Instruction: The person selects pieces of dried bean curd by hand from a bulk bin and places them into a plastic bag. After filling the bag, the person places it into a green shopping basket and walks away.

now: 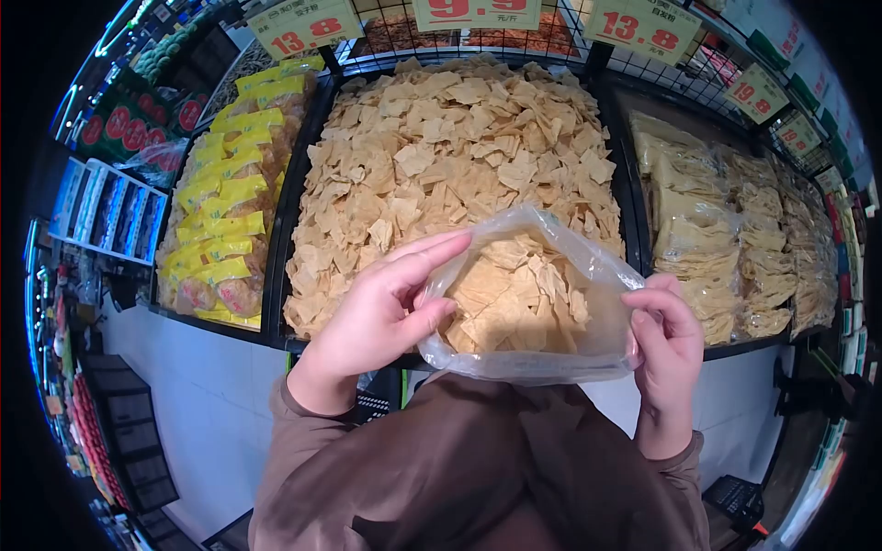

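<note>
A clear plastic bag (pixel 602 344) is held with its mouth spread wide and facing up toward me. Inside it lies a heap of thin, pale-tan dried flakes (pixel 514 303), perhaps dried tofu skin. My left hand (pixel 377 312) grips the bag's left edge, thumb over the rim and fingers along the outside. On the right, my right hand (pixel 666 344) pinches the rim between thumb and fingers. Just beyond the bag, a large bin holds a broad pile of similar loose flakes (pixel 459 138).
Yellow-labelled packs (pixel 225 202) fill the bin at left. Plastic-wrapped folded sheets (pixel 694 230) are stacked in the right-hand bin. Price signs (pixel 473 11) hang on a wire rack at the back. Black dividers (pixel 292 193) separate the bins.
</note>
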### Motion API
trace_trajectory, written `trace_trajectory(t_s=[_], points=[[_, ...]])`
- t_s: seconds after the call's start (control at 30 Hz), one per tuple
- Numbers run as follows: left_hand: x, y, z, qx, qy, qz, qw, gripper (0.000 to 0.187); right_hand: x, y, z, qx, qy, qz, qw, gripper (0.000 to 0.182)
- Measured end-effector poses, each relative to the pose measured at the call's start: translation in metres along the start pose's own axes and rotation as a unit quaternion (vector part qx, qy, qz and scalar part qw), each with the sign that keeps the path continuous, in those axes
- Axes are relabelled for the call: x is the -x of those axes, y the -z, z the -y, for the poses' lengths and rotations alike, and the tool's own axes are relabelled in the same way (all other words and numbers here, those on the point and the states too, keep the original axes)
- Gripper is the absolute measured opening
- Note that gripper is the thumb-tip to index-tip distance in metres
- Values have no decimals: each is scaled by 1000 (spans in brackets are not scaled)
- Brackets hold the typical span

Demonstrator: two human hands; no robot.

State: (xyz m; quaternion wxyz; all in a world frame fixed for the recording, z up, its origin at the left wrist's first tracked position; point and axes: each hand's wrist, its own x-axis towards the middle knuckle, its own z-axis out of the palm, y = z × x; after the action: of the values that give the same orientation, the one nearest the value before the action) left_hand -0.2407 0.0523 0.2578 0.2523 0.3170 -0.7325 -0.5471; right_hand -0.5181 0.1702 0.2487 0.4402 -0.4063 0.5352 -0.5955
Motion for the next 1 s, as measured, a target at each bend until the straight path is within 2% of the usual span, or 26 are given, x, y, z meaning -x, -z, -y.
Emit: trace_trajectory(t_s=[0.07,0.1,0.13,0.17,0.2,0.23,0.27,0.3,0.37,0.43,0.47,0.5,0.57,0.6,0.67,0.7,0.73,0.77,0.8,0.87,0.9,0.97,1.0], points=[[-1,2,6,0,-18,-4,1000,54,9,-1,9,99,132,15,986,22],[-3,4,7,-2,-43,-7,999,54,5,-2,5,98,130,15,987,22],[-6,2,5,60,47,-12,997,52,-4,-3,-2,45,79,-10,996,23],[-2,0,1,61,46,-12,997,52,-9,-3,-5,-7,30,-35,999,23],[2,-2,-5,11,40,10,999,52,-4,-2,-2,83,74,-33,993,25],[4,-2,-8,-40,35,30,998,52,-2,-1,0,85,79,-30,993,25],[7,-3,4,-25,-40,6,999,53,6,1,0,109,133,-26,985,25],[6,-4,11,8,-58,-28,998,54,11,0,-1,132,185,-22,974,25],[-2,-4,21,41,23,-52,998,56,8,-1,-12,125,166,-44,977,23],[-1,-3,30,-92,-43,-24,995,56,5,0,-18,158,143,-34,976,21],[5,-6,30,-45,7,-13,999,60,15,-6,-4,152,92,-32,984,22],[7,-5,32,-57,-7,-12,998,71,16,-7,-1,149,91,-22,984,22],[12,-9,27,-50,76,-70,993,68,18,0,0,190,30,3,981,26],[14,-10,36,-50,77,-75,993,68,15,11,-7,244,79,41,966,30],[15,-13,55,158,135,-26,978,53,16,15,-12,263,103,56,958,32],[15,-14,54,158,136,-29,978,53,15,14,-13,281,124,64,950,33],[13,-18,50,247,128,-21,960,48,16,10,-10,281,124,66,950,33],[11,-20,46,333,119,-13,935,43,18,3,-5,278,71,57,956,36],[9,-21,47,333,118,-14,935,43,18,0,-1,275,18,48,960,39],[6,-23,49,403,47,21,914,42,16,1,1,287,32,67,955,43],[6,-19,48,405,48,23,913,42,17,2,2,299,42,85,949,47],[6,-4,42,168,-6,109,980,38,14,-1,6,296,47,60,952,50],[5,-2,40,108,17,125,986,42,13,-3,8,291,53,37,954,54]])
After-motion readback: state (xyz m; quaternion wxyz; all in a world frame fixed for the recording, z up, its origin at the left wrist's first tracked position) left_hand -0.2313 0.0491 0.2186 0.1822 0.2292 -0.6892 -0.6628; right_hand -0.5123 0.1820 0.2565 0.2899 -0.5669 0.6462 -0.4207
